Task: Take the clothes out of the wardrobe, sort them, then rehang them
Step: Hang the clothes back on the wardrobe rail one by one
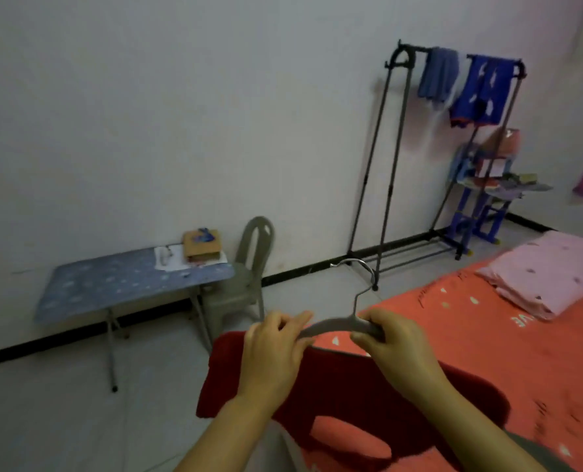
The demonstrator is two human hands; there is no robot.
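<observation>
- Both forearms enter from the bottom edge; elbows cut off.
- Left hand (pixel 276 349): fingers curled over the left arm of the grey hanger (pixel 334 327), thumb on top. Fingertips hidden behind the hand, so it is unclear whether they also catch cloth.
- Right hand (pixel 395 345): curled round the hanger's right end, which is hidden inside the grip. The metal hook stands up between the hands, tilted right.
- Red garment (pixel 351 386): hangs below the hanger and drapes on the bed edge. Its upper edge runs behind both hands, and whether it is on the hanger cannot be told. Lower part is cut off by the frame.
- Bed (pixel 487 335): orange-red sheet with small white marks and dark lettering, too blurred to read.
- Pink folded bedding (pixel 548 270) lies at the far end of the bed.
- Left, by the wall: blue folding table (pixel 113 284) carrying a brown box (pixel 201 245) on white paper; a grey plastic chair (pixel 249 264) is just beside it.
- Far wall: black clothes rack (pixel 399 137), with a light blue garment (pixel 438 74) and a dark blue patterned garment (pixel 484 90) at the right end of its rail.
- Blue shelf unit (pixel 467 219) stands behind the rack's right legs; contents blurred.
</observation>
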